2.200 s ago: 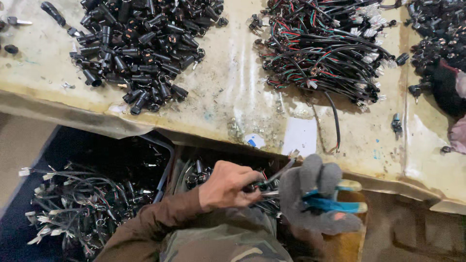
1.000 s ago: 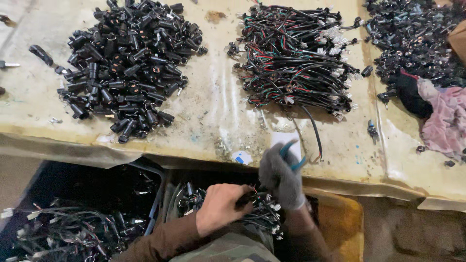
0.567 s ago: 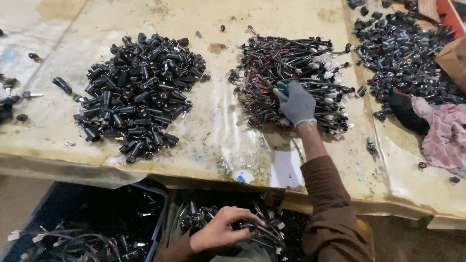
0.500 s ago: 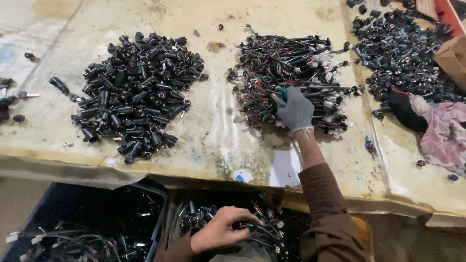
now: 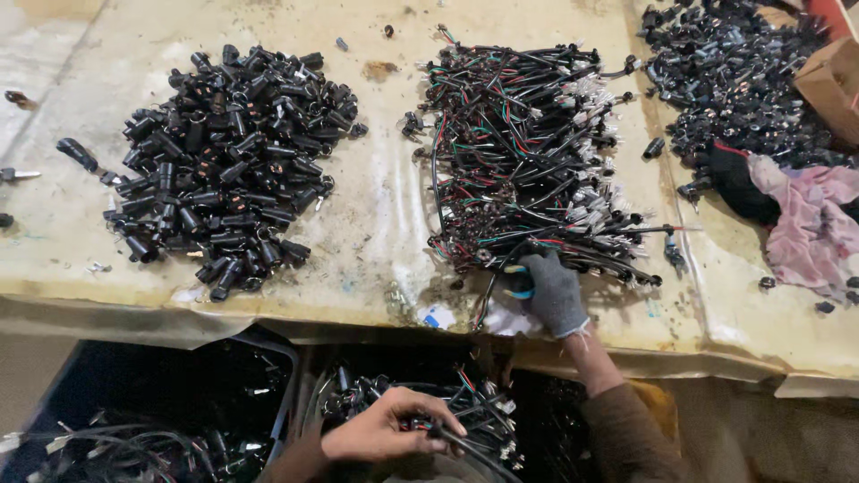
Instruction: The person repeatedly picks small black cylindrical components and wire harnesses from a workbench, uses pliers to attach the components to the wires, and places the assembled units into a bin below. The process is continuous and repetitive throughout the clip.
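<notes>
Heap of black connectors (image 5: 228, 156), pink rag (image 5: 810, 224), cardboard box (image 5: 832, 80) — stained tabletop (image 5: 376, 206), dark bin (image 5: 143, 402) below

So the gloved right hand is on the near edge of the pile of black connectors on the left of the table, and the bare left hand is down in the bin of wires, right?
Not quite. In the head view the gloved right hand rests on the near edge of the pile of coloured wire harnesses in the middle of the table, not on the black connectors. The bare left hand is indeed down among the wires in the bin.
</notes>
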